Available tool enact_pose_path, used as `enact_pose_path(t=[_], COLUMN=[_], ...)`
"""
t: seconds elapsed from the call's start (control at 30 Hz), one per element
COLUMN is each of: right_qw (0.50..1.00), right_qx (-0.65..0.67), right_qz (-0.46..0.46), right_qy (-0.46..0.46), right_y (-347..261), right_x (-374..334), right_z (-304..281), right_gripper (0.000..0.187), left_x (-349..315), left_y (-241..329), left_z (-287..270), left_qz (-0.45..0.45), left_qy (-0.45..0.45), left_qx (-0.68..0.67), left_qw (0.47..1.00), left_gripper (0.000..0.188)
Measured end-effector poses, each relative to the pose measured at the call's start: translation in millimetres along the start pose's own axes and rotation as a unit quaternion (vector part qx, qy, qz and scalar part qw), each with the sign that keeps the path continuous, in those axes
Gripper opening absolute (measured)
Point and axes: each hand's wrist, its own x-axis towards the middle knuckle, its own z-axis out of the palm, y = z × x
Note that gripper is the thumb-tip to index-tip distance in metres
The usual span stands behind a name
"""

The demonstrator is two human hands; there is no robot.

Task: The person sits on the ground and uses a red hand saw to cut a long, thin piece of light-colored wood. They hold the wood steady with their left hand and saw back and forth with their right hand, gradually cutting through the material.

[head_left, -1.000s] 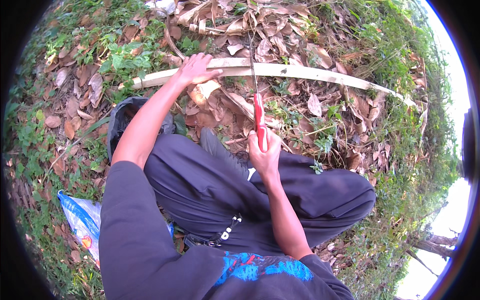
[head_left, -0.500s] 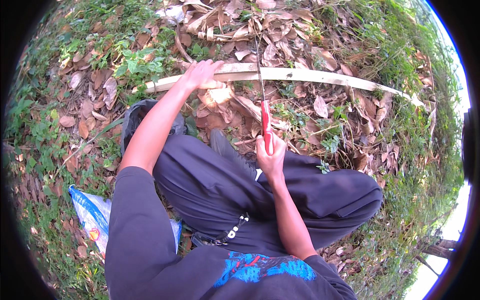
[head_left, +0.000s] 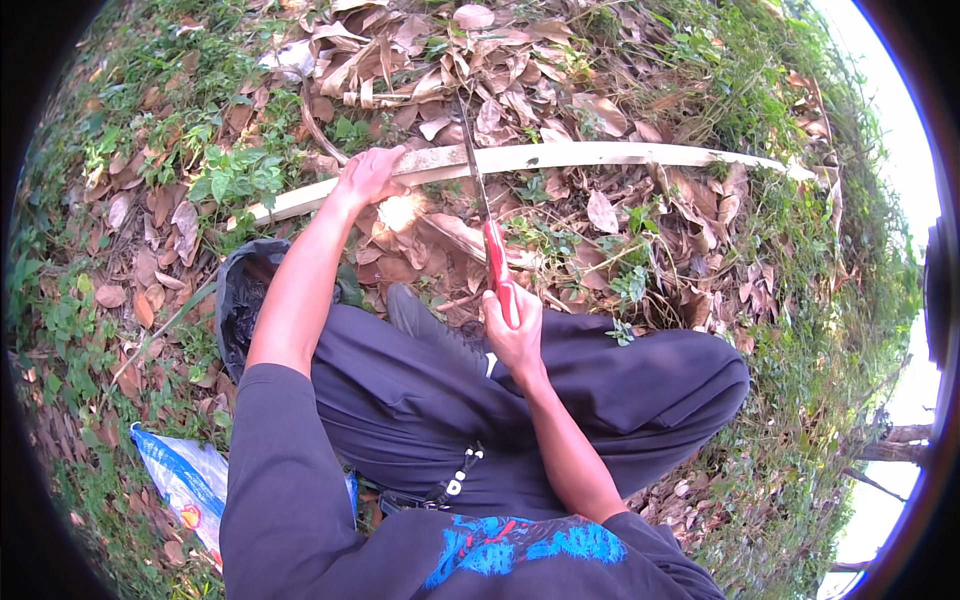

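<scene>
My left hand (head_left: 370, 178) presses on a long pale wooden strip (head_left: 620, 154) that lies crosswise in front of me, fingers bent over it. In my right hand (head_left: 515, 325) is a hand saw (head_left: 498, 255), gripped by its red handle. Its thin dark blade points away from me and crosses the strip just right of my left hand. Whether the teeth have cut into the wood I cannot make out. Near my left hand the strip shows a browner upper face; a second piece there cannot be told for sure.
Dry leaves (head_left: 600, 212) and green weeds (head_left: 240, 178) cover the ground. A dark plastic bag (head_left: 235, 300) sits by my left forearm, and a white and blue sack (head_left: 185, 475) lies at my left. My folded legs (head_left: 640, 385) are close below the saw. Branches (head_left: 890, 450) show at far right.
The whole view has shifted, so strip and hands appear further left. The saw handle has come slightly nearer me relative to the strip. Both hands keep their hold.
</scene>
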Motion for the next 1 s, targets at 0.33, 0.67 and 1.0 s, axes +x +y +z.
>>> enact_pose_path(t=[0.33,0.67,1.0], right_qw=[0.999,0.999,0.997], right_qx=[-0.031,0.025,-0.07], right_qz=[-0.017,0.026,-0.038], right_qy=[0.015,0.011,0.024], right_y=[-7.0,-38.7,-29.7], right_x=[-6.2,-32.5,16.9], right_z=[2.0,0.8,13.2], right_gripper=[0.023,0.023,0.027], left_x=[-4.8,-3.8,0.6], left_y=[-18.9,-15.5,-2.9], left_z=[11.6,13.1,2.9], left_qz=[0.064,0.09,0.079], left_qy=[0.062,0.085,0.067], left_qx=[0.009,0.03,0.029], left_qw=[0.996,0.992,0.994], left_gripper=[0.078,0.068,0.062])
